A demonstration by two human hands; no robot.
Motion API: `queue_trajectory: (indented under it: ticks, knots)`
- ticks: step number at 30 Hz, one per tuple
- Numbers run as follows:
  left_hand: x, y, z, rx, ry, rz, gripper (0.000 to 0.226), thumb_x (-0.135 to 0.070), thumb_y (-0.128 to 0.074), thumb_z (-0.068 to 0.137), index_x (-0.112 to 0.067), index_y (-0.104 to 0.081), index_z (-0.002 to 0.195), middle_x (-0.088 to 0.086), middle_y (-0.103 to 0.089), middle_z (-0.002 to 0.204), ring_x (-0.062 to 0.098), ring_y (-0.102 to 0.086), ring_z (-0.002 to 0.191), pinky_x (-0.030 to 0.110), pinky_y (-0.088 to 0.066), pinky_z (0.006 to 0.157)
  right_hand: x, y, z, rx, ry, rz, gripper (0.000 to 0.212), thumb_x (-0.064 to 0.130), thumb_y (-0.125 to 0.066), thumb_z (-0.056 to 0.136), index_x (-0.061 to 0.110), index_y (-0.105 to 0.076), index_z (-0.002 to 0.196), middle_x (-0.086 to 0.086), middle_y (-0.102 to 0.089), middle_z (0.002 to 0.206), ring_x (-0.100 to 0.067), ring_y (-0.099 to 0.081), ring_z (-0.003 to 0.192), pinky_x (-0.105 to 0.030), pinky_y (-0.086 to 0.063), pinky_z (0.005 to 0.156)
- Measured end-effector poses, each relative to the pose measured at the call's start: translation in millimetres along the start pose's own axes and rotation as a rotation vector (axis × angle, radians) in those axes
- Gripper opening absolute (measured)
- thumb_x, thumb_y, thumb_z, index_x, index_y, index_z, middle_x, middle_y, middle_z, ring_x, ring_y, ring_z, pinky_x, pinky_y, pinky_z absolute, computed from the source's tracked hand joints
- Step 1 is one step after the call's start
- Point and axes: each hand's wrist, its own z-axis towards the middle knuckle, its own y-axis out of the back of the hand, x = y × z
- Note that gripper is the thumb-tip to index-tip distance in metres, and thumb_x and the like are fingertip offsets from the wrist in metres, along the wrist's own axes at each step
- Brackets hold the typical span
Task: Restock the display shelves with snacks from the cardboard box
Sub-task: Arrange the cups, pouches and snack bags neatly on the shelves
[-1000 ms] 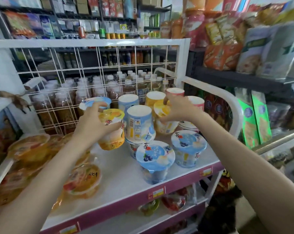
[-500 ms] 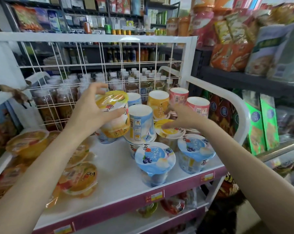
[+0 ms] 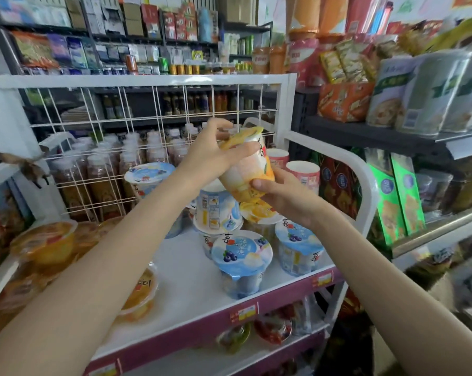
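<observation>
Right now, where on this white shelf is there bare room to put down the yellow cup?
Bare white shelf lies between the flat jelly tubs on the left and the blueberry cup at the front. The right and back are crowded with stacked cups.

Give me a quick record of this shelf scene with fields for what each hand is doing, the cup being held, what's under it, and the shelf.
left hand: grips the top of the yellow cup
right hand: holds the same cup's bottom end
yellow cup: tilted, lifted above the other cups
below it: blue cup, upside down
front row: blueberry cup, upright
shelf: white with a pink edge
</observation>
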Motion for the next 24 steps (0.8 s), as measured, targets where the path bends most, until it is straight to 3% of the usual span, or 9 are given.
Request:
queue_trajectory:
  ticks: [3, 5, 7, 10, 12, 15, 19, 21, 24]
  knots:
    - [11.4, -12.4, -1.4, 0.104, 0.009, -0.052, 0.037, -0.040, -0.059, 0.085, -0.022, -0.049, 0.116, -0.007, -0.053, 0.116, 0.010, -0.052, 0.110, 0.021, -0.042, 0.087, -3.8, 13.2, -10.7, -0.138, 0.090, 0.148, 0.089, 0.036, -0.089, 0.051, 0.012, -0.048, 0.126, -0.008, -0.062, 0.117, -0.022, -0.062, 0.105, -0.035, -0.054, 0.088]
    - [24.7, -12.0, -6.6, 0.147, -0.055, 0.107, 0.033, -0.040, -0.060, 0.084, -0.023, -0.053, 0.112, -0.010, -0.057, 0.111, 0.006, -0.053, 0.104, 0.020, -0.039, 0.084, 1.8, 22.7, -16.5, -0.272, 0.126, 0.150, 0.080, 0.029, -0.082, 0.062, 0.012, -0.043, 0.130, -0.010, -0.058, 0.123, -0.026, -0.060, 0.109, -0.039, -0.055, 0.083]
    - [42.9, -8.9, -12.5, 0.121, -0.144, 0.333, 0.031, -0.035, -0.063, 0.084, -0.021, -0.059, 0.111, -0.012, -0.057, 0.108, 0.004, -0.050, 0.097, 0.017, -0.033, 0.078, 9.3, 30.8, -18.6, -0.410, 0.114, -0.053, 0.077, 0.024, -0.081, 0.067, 0.019, -0.040, 0.132, -0.007, -0.052, 0.127, -0.026, -0.057, 0.113, -0.038, -0.055, 0.083]
    - [73.3, -6.6, -24.0, 0.021, -0.186, 0.469, 0.029, -0.020, -0.064, 0.085, -0.011, -0.060, 0.112, -0.003, -0.057, 0.113, 0.016, -0.053, 0.099, 0.016, -0.028, 0.074, 10.9, 30.3, -11.6, -0.522, 0.126, -0.614, 0.074, 0.024, -0.083, 0.067, 0.029, -0.039, 0.127, 0.003, -0.045, 0.127, -0.015, -0.045, 0.116, -0.028, -0.043, 0.088]
    - [90.4, -7.9, -29.6, -0.033, -0.207, 0.505, 0.031, -0.015, -0.065, 0.083, -0.007, -0.061, 0.112, 0.007, -0.058, 0.117, 0.024, -0.051, 0.110, 0.016, -0.028, 0.082, 2.6, 25.4, -0.1, -0.519, 0.144, -0.897, 0.078, 0.028, -0.082, 0.068, 0.024, -0.037, 0.131, 0.002, -0.045, 0.128, -0.011, -0.041, 0.116, -0.022, -0.033, 0.086]
    - [104.2, -7.1, -37.0, -0.125, -0.256, 0.470, 0.037, -0.008, -0.066, 0.080, -0.004, -0.057, 0.116, 0.013, -0.053, 0.121, 0.027, -0.046, 0.117, 0.012, -0.022, 0.094, -18.2, 22.1, 12.9, -0.469, 0.113, -1.165, 0.072, 0.038, -0.072, 0.079, 0.017, -0.036, 0.137, -0.005, -0.042, 0.137, -0.020, -0.041, 0.124, -0.024, -0.033, 0.088]
    - [118.4, -2.4, -51.6, -0.196, -0.164, 0.383, 0.060, -0.013, -0.069, 0.079, -0.009, -0.041, 0.132, 0.013, -0.043, 0.132, 0.025, -0.041, 0.124, 0.031, -0.034, 0.100, -32.0, 32.3, 2.7, -0.420, 0.104, -1.326, 0.067, 0.034, -0.066, 0.084, 0.014, -0.034, 0.140, -0.010, -0.023, 0.150, -0.027, -0.028, 0.136, -0.035, -0.029, 0.107]
    - [126.6, -4.2, -59.5, -0.156, -0.102, 0.393, 0.080, -0.016, -0.073, 0.076, -0.017, -0.027, 0.141, 0.015, -0.032, 0.142, 0.026, -0.032, 0.131, 0.034, -0.030, 0.103, -40.7, 37.1, -10.8, -0.357, 0.129, -1.363, 0.076, 0.028, -0.069, 0.082, 0.018, -0.026, 0.143, -0.010, -0.018, 0.151, -0.029, -0.027, 0.136, -0.036, -0.031, 0.105]
    - [132.7, -9.1, -62.9, 0.015, -0.080, 0.461, 0.096, -0.024, -0.074, 0.076, -0.035, -0.003, 0.140, 0.012, -0.011, 0.153, 0.024, -0.022, 0.138, 0.037, -0.026, 0.107, -50.4, 38.0, -19.4, -0.331, 0.102, -1.294, 0.089, 0.024, -0.072, 0.081, 0.028, -0.011, 0.146, -0.008, -0.018, 0.153, -0.028, -0.042, 0.126, -0.037, -0.040, 0.094]
